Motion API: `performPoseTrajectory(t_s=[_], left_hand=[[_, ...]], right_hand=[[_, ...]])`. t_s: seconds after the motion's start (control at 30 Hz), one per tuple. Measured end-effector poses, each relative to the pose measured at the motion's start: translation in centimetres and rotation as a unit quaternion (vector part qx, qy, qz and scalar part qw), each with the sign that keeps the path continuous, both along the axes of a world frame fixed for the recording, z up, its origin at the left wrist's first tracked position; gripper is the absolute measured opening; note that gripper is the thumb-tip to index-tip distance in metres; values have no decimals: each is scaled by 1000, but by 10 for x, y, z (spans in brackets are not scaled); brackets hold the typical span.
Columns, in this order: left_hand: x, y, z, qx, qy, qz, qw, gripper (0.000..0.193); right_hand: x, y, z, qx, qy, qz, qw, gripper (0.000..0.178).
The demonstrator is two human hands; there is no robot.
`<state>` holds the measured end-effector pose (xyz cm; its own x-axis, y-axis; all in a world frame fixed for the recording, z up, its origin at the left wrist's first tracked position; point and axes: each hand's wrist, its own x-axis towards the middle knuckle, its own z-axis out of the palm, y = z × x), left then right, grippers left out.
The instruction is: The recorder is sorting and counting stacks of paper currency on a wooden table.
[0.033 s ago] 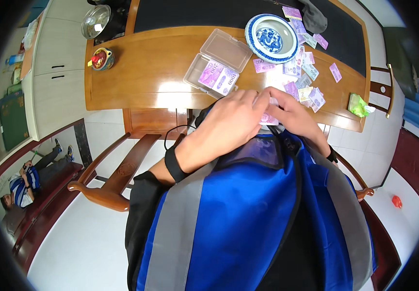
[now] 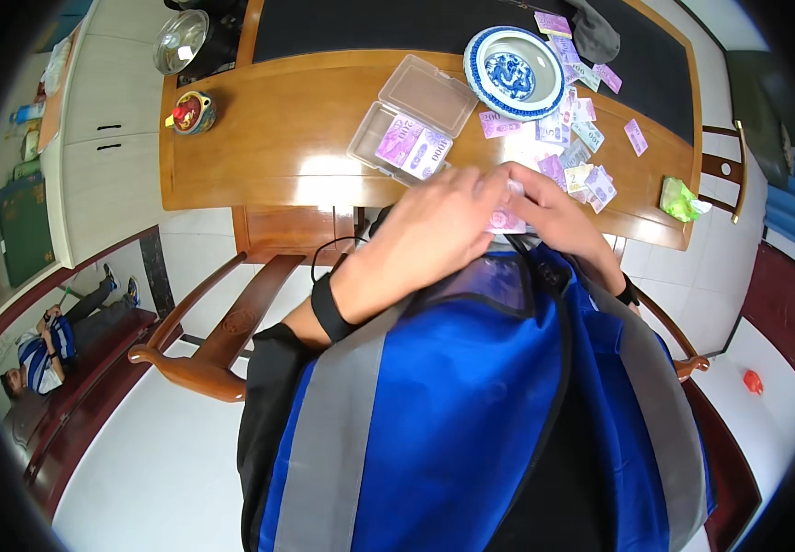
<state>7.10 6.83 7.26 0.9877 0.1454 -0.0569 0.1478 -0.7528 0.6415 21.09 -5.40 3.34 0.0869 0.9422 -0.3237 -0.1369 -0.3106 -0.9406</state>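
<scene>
Close to my body, at the table's front edge, both hands hold small pink-purple paper notes (image 2: pixel 506 222) that look like play money. My left hand (image 2: pixel 439 219) is closed on them from the left, back of the hand up, hiding part of them. From the other side, the fingers of my right hand (image 2: pixel 552 210) are closed on the same notes. Just beyond my left hand lies an open clear plastic case (image 2: pixel 381 121) with purple and lilac notes (image 2: pixel 413 145) inside. Loose notes (image 2: pixel 591 136) in several colours are spread to the right, some overlapping.
A blue-and-white porcelain bowl (image 2: pixel 480 81) stands behind the case on the wooden table (image 2: pixel 269 120). At the left are a colourful small pot (image 2: pixel 194 112) and a glass-lidded pot (image 2: pixel 182 41). A green tissue pack (image 2: pixel 679 200) sits at the right edge. Someone reclines on a bench (image 2: pixel 94 368).
Both hands have shifted very slightly, and a little more of the notes shows between them. The case, bowl and loose notes stay where they were.
</scene>
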Motion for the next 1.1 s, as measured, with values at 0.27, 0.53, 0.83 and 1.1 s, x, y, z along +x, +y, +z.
performPoseTrajectory(t_s=[0.27,0.53,0.83,1.1], left_hand=[[2,66,-113,27,98,214,972,50],[14,68,-178,108,169,309,930,46],[11,70,-179,-21,126,340,932,48],[17,69,-184,-21,186,329,926,41]], right_hand=[[32,-37,-31,-87,162,-110,977,46],[22,-62,-76,-155,120,-154,968,32],[21,-68,-76,-174,167,-189,952,25],[20,-66,-78,-172,182,-195,948,24]])
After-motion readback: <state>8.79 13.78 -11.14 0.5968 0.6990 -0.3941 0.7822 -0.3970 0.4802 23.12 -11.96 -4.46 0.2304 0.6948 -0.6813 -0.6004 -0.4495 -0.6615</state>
